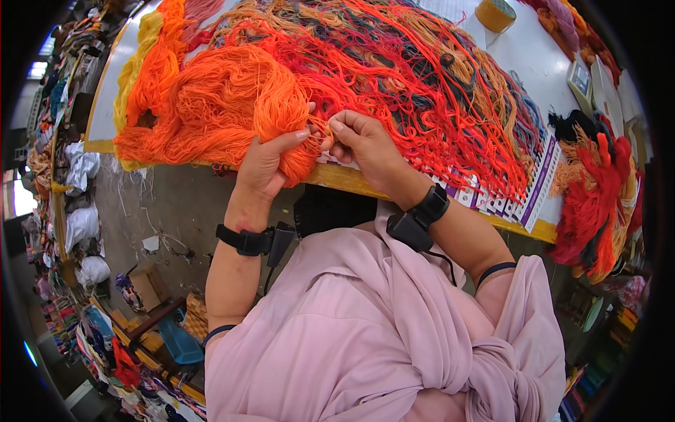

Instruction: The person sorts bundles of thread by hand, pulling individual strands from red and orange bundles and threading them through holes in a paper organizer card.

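Note:
A large bundle of orange yarn [211, 105] spreads over the near left part of the table and bulges at its right end. My left hand [271, 158] is wrapped round that end, its thumb on top of the strands. Close beside it, my right hand [362, 144] pinches a few thin orange strands between thumb and fingertips. The hands almost meet at the table's front edge. Behind them lies a wide heap of tangled red, tan and dark grey yarn [394, 77]. Some fingertips of both hands are hidden by the strands.
Yellow yarn [135, 77] lies at the table's left. Punched cards [531, 186] with purple bands stick out under the heap. A roll of tape [495, 14] and a small device [581, 81] stand at the back right. Red and orange skeins [598, 190] hang over the right edge.

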`<state>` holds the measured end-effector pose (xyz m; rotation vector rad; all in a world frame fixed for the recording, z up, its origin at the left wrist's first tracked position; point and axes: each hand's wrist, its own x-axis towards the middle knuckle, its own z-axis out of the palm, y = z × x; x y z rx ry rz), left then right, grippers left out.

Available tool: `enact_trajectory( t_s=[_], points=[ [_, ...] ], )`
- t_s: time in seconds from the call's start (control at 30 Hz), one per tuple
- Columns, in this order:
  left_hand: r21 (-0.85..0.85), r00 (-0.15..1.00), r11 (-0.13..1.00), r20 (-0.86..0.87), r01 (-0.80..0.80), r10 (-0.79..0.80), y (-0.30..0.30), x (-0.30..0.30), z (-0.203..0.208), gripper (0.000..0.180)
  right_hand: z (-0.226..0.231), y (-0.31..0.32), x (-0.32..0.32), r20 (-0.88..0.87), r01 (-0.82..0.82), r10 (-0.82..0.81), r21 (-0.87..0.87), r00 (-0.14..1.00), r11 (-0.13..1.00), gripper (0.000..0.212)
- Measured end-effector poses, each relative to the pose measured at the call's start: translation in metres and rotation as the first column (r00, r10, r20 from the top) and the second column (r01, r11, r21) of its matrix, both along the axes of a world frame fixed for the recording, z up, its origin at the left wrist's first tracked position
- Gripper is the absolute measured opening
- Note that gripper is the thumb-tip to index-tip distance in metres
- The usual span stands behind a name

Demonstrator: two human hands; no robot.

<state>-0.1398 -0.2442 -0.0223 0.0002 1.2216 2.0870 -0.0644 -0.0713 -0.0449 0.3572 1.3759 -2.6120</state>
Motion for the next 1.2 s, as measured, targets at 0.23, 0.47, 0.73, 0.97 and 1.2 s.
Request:
enact_trajectory(
  t_s=[0.23,0.47,0.73,0.97,1.2],
  points=[
    [-0.006,0.999,0.999,-0.021,0.046,-0.046,0.0,-0.001,-0.002,0.045,-0.002,0.002,0.0,-0.007,0.006,-0.007,-0.043,1.0,0.999,0.014],
    [-0.01,1.0,1.0,0.005,-0.001,0.001,0.003,0.0,0.004,0.041,0.005,-0.003,-0.002,-0.088,-0.119,0.142,0.222,0.986,0.968,0.017],
    [-0.009,1.0,1.0,-0.01,0.004,-0.004,-0.001,0.003,0.009,0.042,0.011,-0.001,0.0,-0.08,-0.117,0.13,0.154,0.988,0.981,0.011],
    [-0.074,0.989,0.994,-0.118,0.078,-0.087,-0.005,0.0,0.005,0.044,0.016,0.003,0.003,-0.055,-0.126,0.133,0.115,0.99,0.985,0.009],
    [-0.017,0.998,1.0,-0.067,0.009,-0.01,0.001,0.003,0.014,0.043,0.01,0.006,0.002,-0.054,-0.159,0.162,0.05,0.985,0.986,0.01]
  ],
)
